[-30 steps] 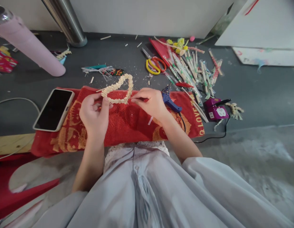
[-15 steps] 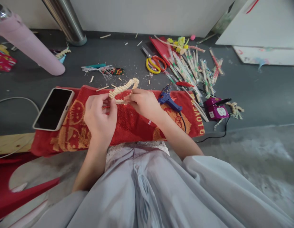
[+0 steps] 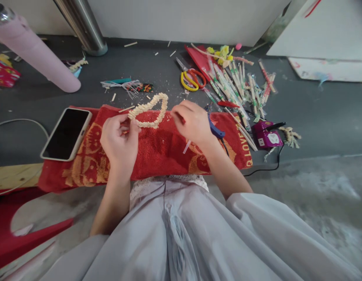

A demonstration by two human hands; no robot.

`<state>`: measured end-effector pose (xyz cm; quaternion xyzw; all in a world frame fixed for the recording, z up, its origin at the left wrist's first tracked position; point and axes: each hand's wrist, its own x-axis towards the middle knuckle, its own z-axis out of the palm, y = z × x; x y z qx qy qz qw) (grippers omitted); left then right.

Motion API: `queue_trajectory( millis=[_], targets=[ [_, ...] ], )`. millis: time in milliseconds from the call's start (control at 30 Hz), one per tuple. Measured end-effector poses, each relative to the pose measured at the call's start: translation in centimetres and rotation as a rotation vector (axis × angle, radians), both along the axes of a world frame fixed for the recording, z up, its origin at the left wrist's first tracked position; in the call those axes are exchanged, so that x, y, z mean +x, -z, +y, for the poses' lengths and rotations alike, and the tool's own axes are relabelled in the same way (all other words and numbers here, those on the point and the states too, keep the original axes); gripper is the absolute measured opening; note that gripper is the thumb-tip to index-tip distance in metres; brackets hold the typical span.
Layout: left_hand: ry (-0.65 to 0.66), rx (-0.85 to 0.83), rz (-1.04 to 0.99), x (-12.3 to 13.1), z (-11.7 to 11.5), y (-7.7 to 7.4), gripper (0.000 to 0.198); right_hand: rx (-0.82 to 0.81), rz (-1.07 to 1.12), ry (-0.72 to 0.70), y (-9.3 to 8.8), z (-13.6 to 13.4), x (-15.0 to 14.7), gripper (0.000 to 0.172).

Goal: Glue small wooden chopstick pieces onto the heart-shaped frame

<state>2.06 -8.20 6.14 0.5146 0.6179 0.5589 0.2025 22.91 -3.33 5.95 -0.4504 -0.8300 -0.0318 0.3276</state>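
My left hand (image 3: 119, 138) pinches the left end of a cream-coloured loop (image 3: 162, 115) built from many small stick-like pieces. The loop is held over a red towel (image 3: 157, 152) with an orange pattern. To the right of the loop, and apart from it, is my right hand (image 3: 192, 121). Its fingers are curled together, and whatever they may hold is hidden. Just behind that hand lies a blue glue gun (image 3: 217, 130), partly covered by it. A short pale translucent stick (image 3: 186, 146) rests on the towel below my right wrist.
A phone (image 3: 66, 134) lies on the towel's left end. Beyond are scissors (image 3: 189, 80), wrapped chopsticks (image 3: 228, 84), a red sheet (image 3: 195, 58) and scattered stick bits. A pink bottle (image 3: 43, 54) stands left; a purple box (image 3: 265, 134) with a black cord sits right.
My right hand has let go of the loop and moved right, now covering part of the glue gun. My left hand has shifted slightly left with the loop, which shows more fully.
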Motion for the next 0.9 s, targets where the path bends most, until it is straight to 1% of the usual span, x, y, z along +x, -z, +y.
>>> queue_trajectory(
  millis=[100,200,233,300,367,433,533,600,700,800,900],
  targets=[
    [-0.007,0.018,-0.219,-0.4,0.5,0.0,0.017,-0.007,0.096,0.146,-0.2,0.7,2.2,0.019],
    [-0.001,-0.027,-0.482,-0.6,1.0,-0.4,0.019,-0.062,0.2,0.276,-0.3,1.2,3.5,0.014],
    [0.006,-0.056,-0.557,-0.7,1.1,-0.5,0.02,-0.09,0.231,0.295,-0.3,1.3,3.6,0.013],
    [0.037,-0.114,-0.672,-0.8,1.3,-0.9,0.022,-0.157,0.298,0.288,-0.2,1.2,3.3,0.01],
    [0.054,-0.167,-0.742,-0.8,1.4,-1.1,0.024,-0.247,0.381,0.237,-0.3,0.9,2.5,0.009],
    [0.053,-0.223,-0.771,-0.7,1.4,-1.2,0.021,-0.365,0.487,0.159,-0.4,0.5,1.5,0.009],
    [0.045,-0.291,-0.745,-0.6,1.5,-1.2,0.014,-0.575,0.651,-0.022,-0.6,0.0,0.2,0.01],
    [0.053,-0.317,-0.725,-0.5,1.5,-1.2,0.017,-0.726,0.768,-0.156,-0.7,-0.1,-0.3,0.019],
    [0.072,-0.353,-0.727,-0.5,1.5,-1.2,0.02,-0.905,0.941,-0.302,-0.7,-0.1,-0.8,0.04],
    [0.074,-0.378,-0.718,-0.7,1.5,-1.1,0.017,-0.992,1.025,-0.374,-0.8,-0.1,-1.1,0.049],
    [0.057,-0.392,-0.685,-0.8,1.5,-1.0,0.017,-1.01,1.032,-0.407,-1.1,-0.1,-1.3,0.049]
  ],
)
